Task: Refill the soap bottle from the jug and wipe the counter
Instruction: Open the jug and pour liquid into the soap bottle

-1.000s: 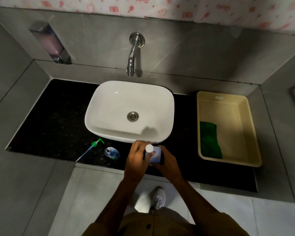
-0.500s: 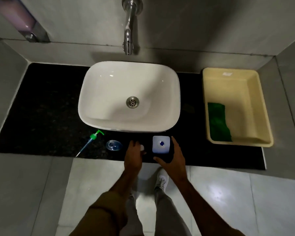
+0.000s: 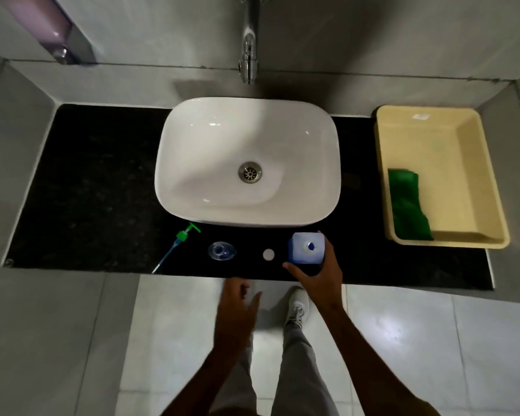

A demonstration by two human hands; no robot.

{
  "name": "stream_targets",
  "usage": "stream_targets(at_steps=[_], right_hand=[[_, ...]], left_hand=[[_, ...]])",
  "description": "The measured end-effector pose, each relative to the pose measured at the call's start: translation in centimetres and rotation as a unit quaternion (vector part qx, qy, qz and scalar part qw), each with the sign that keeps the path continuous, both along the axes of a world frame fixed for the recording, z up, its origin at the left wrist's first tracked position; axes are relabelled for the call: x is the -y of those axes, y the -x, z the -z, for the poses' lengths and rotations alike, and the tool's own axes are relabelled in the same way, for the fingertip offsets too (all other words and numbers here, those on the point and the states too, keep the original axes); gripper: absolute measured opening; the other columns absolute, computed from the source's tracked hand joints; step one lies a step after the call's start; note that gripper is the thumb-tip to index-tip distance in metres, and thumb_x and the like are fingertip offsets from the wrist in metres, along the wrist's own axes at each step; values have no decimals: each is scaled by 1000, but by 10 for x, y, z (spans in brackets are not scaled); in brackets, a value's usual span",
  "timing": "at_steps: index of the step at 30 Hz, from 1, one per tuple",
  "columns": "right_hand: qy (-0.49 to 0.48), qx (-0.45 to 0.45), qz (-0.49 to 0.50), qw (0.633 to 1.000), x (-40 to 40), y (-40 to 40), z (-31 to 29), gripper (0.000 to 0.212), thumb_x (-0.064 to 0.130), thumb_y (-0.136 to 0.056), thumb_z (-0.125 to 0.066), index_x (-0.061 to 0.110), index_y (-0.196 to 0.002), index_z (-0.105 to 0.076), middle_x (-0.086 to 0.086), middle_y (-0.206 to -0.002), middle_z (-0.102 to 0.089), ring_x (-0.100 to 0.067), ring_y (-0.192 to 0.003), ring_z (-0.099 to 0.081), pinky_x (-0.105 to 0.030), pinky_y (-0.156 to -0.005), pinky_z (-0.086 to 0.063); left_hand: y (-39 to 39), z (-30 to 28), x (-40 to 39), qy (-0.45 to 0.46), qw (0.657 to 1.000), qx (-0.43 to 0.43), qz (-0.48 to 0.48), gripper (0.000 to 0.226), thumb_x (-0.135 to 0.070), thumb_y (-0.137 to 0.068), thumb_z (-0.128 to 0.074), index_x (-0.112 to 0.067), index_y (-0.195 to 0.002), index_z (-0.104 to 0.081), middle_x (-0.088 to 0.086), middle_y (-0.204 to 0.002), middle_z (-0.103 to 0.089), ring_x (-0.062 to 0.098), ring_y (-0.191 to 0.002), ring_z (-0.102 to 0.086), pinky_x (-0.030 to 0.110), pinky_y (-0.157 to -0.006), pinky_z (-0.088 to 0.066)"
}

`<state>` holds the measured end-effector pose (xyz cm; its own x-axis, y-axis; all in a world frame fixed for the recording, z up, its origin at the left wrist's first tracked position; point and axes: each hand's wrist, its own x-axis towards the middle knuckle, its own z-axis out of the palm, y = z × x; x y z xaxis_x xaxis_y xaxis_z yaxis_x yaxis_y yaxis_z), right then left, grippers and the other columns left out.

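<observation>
While the right hand (image 3: 318, 273) grips the jug (image 3: 306, 248), its base stays hidden.

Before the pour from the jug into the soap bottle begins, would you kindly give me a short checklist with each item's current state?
1. Jug cap off, lying on counter: ok.
2. Right hand around jug: ok.
3. Soap bottle open, pump lying beside it: ok.
4. Left hand steadying bottle: not ok, empty and off the counter.
5. Bottle's fill level: cannot tell.
6. Green cloth ready in tray: ok.
</observation>
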<state>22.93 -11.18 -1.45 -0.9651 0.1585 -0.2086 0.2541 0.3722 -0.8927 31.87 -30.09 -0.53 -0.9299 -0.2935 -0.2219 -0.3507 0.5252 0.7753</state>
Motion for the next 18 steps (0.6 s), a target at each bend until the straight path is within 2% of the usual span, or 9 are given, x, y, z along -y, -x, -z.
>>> stream_targets(at_steps=[2,4,7,9,12,14,15,18], right_hand=[[-10,-3,1,1000,3,3,4,98,43,-61,-93,22,-143,-44,8,-134,-58,6,-124,-52,-3,-98,-41],[-16,-4,-1,1000,4,5,8,96,42,-61,-93,20,-141,-45,7,-131,-59,2,-121,-54,-3,-97,-43],[-17,4,4,1000,6,5,15,91,39,-62,-93,20,-139,-46,7,-127,-61,5,-116,-56,-3,-93,-45],[-24,6,9,1000,6,5,18,87,39,-64,-91,20,-137,-47,10,-123,-60,16,-113,-53,1,-89,-43],[-40,1,4,999,6,5,20,86,41,-64,-88,17,-136,-47,13,-122,-58,24,-110,-50,3,-87,-42],[-44,1,7,999,5,5,18,87,38,-64,-89,14,-137,-48,6,-123,-60,21,-110,-52,3,-87,-43],[-47,-2,5,999,3,5,15,87,37,-64,-90,12,-137,-49,4,-124,-61,16,-111,-53,2,-87,-43],[-54,-21,-6,998,0,-2,-3,85,41,-64,-88,13,-136,-51,4,-125,-62,0,-114,-57,-3,-90,-47]], left_hand=[[-1,0,34,2,996,-17,-85,45,-18,-82,-80,-22,-115,-50,1,-104,-53,20,-86,-57,33,-72,-51],[11,3,68,10,992,-13,-125,73,-9,-75,-85,-13,-136,-45,10,-123,-50,25,-100,-57,38,-84,-53],[40,7,101,-24,999,-4,-42,95,-7,-73,-87,-10,-151,-32,13,-146,-41,25,-130,-47,38,-105,-43],[59,11,110,-49,998,2,43,94,-8,-73,-87,-15,-151,-35,8,-150,-42,21,-137,-43,35,-110,-40],[78,15,112,-73,993,10,93,76,-12,-74,-86,-23,-140,-50,0,-139,-55,14,-128,-53,35,-108,-47],[83,18,109,-71,993,8,95,55,-14,-76,-85,-27,-124,-61,-5,-123,-65,8,-116,-61,37,-102,-51],[83,18,108,-74,993,7,92,49,-16,-77,-85,-29,-119,-62,-8,-117,-68,5,-111,-63,34,-99,-52],[77,11,104,-83,993,-17,87,44,-22,-77,-85,-30,-115,-63,-13,-113,-69,3,-108,-64,14,-91,-50]])
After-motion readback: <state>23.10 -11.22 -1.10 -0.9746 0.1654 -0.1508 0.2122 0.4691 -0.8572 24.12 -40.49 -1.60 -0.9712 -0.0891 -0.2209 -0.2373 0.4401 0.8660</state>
